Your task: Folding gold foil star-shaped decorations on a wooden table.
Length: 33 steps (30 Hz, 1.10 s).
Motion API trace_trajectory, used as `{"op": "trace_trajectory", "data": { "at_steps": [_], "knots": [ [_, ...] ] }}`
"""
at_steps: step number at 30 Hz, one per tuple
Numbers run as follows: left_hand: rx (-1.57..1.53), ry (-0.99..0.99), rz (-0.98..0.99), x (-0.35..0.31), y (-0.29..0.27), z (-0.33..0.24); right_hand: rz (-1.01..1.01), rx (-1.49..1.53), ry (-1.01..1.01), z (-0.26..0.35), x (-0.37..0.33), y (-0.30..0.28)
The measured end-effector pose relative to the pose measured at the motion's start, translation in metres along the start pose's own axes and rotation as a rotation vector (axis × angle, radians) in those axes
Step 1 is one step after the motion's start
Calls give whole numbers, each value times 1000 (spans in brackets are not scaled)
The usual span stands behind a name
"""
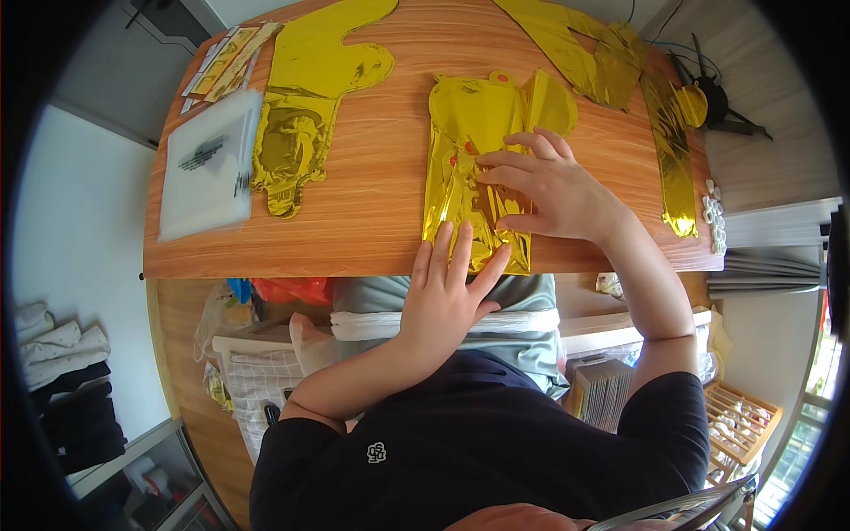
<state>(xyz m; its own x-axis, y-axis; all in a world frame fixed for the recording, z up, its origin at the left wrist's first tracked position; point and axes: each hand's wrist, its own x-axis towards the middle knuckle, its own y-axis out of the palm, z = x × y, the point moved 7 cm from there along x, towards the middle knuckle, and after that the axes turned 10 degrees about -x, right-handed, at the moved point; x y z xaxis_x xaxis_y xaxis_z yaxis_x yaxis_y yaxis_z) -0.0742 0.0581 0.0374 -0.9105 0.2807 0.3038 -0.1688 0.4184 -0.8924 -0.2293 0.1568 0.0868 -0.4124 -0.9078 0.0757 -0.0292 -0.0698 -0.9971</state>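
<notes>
One wooden desk (pixel 381 177) stretches ahead of the left grip (pixel 438 296) and beneath the right grip (pixel 564 196). The left foil (pixel 310 66), gold and flat, lies beyond the left grip and to its left, its near end crumpled and narrow. The far foil (pixel 611 75), also gold, slants across the desk beyond the right grip and to its right. The middle foil (pixel 469 106) lies under the fingers of both grips, reaching the near edge; it is smoother beyond the right grip and creased between the two. The left grip has its fingers apart over the near part of this foil; the right grip, fingers apart and slightly bent, is over its middle. A clear pack (pixel 199 190) lies well left of the left grip. To the right of the right grip hangs a gold strip (pixel 668 150) of foil. Papers (pixel 235 62) lie beyond the pack. Small white pieces (pixel 715 217) sit at the desk's right edge, well right of the right grip.
</notes>
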Motion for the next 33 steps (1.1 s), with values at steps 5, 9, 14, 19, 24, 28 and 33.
{"op": "trace_trajectory", "data": {
  "at_steps": [5, 9, 14, 19, 24, 28, 33],
  "knots": [
    [-12, -2, 3, 0, 0, 0, 42, 38, 28, -6, 5, -1],
    [-21, -5, 4, 0, 0, 0, 57, 33, 10, -4, 11, -4],
    [-17, -6, 3, 0, 1, 0, 76, 39, -6, -5, 15, -3],
    [-5, -1, 11, 0, 1, 0, 78, 107, 18, -12, 15, 5],
    [-8, -8, 8, 0, 1, 0, 114, 96, 129, -17, 13, 10],
    [-11, -8, 2, 1, 0, 0, 100, 63, 131, -17, 13, 9],
    [-6, -1, -6, 1, -2, -1, -39, 71, 19, -11, 9, 1]
  ]
}}
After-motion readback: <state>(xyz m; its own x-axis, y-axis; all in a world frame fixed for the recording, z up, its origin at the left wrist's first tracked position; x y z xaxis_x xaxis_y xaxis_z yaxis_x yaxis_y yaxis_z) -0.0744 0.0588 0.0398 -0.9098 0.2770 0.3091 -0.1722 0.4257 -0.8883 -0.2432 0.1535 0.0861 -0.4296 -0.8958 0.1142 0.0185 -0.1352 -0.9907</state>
